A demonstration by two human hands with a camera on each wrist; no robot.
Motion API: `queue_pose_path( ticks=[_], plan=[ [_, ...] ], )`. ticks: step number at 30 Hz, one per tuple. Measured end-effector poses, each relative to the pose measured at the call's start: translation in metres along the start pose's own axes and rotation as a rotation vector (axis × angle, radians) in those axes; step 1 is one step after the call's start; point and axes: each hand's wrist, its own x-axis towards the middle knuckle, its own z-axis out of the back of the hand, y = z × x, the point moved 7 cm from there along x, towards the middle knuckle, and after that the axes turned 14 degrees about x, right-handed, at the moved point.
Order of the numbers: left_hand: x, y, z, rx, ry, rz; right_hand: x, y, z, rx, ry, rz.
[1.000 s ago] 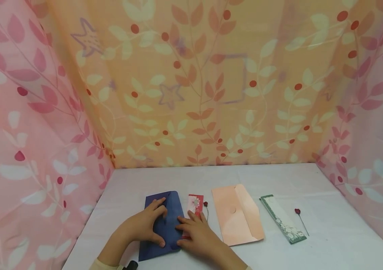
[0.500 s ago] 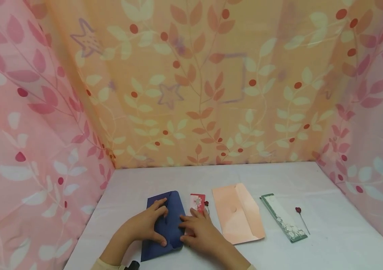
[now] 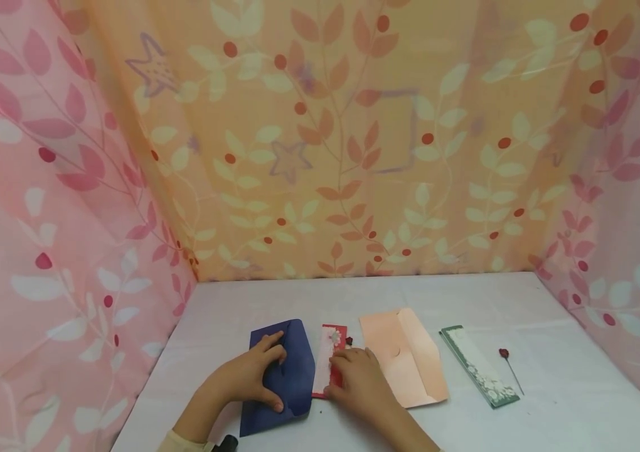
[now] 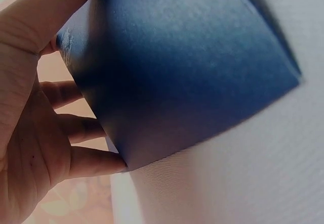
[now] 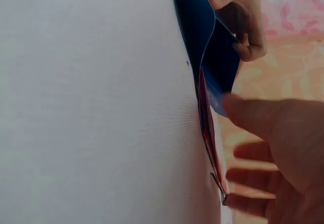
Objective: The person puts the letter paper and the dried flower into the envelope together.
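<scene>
A navy envelope [image 3: 298, 376] lies at the left of the table. My left hand [image 3: 238, 380] grips it, thumb near its lower part and fingers by the flap crease. The left wrist view shows fingertips at the edge of the envelope [image 4: 192, 67]; in the right wrist view its flap side gapes. Beside it lies a red and pink floral card [image 3: 322, 367]. My right hand [image 3: 361, 380] hovers over the card's right side, fingers extended and thumb apart, partly hiding it. A small dried red rose [image 3: 349, 341] shows just beyond the fingers, most of its stem hidden.
A peach envelope [image 3: 396, 358] lies right of the right hand, its flap unfolded. Farther right are a green-bordered floral card [image 3: 478, 364] and another dried red rose [image 3: 503, 353]. Floral curtains enclose the white table [image 3: 275, 298].
My right hand has left the navy envelope's flap edge and shifted right over the red card, uncovering more of the card's left side. My left hand stays on the envelope.
</scene>
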Motion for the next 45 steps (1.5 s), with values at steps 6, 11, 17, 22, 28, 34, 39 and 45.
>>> queue_pose_path(
  ticks=[6, 11, 17, 22, 28, 34, 39, 45],
  plan=[
    [-0.001, 0.000, 0.001, 0.001, -0.006, 0.000, -0.005, -0.012, 0.008, -0.007, -0.111, -0.180],
    [-0.002, -0.001, 0.000, 0.000, 0.000, 0.000, -0.011, -0.011, 0.009, -0.032, -0.138, -0.253],
    [0.000, -0.001, -0.001, 0.018, -0.001, -0.001, -0.015, -0.009, 0.002, -0.015, -0.126, -0.329],
    [0.000, -0.002, -0.002, 0.017, 0.003, -0.006, -0.017, -0.015, -0.002, -0.035, -0.109, -0.384],
    [0.000, -0.003, -0.001, 0.025, 0.004, 0.001, -0.017, -0.016, 0.004, -0.020, -0.115, -0.389],
    [-0.001, -0.006, 0.004, 0.019, -0.009, -0.003, -0.016, -0.016, 0.004, -0.016, -0.120, -0.398],
    [-0.001, -0.006, 0.005, 0.017, 0.006, 0.000, -0.015, -0.019, 0.005, 0.036, -0.138, -0.407],
    [-0.001, -0.005, 0.001, 0.016, 0.027, 0.019, -0.017, -0.021, 0.004, 0.060, -0.142, -0.427]
  ],
)
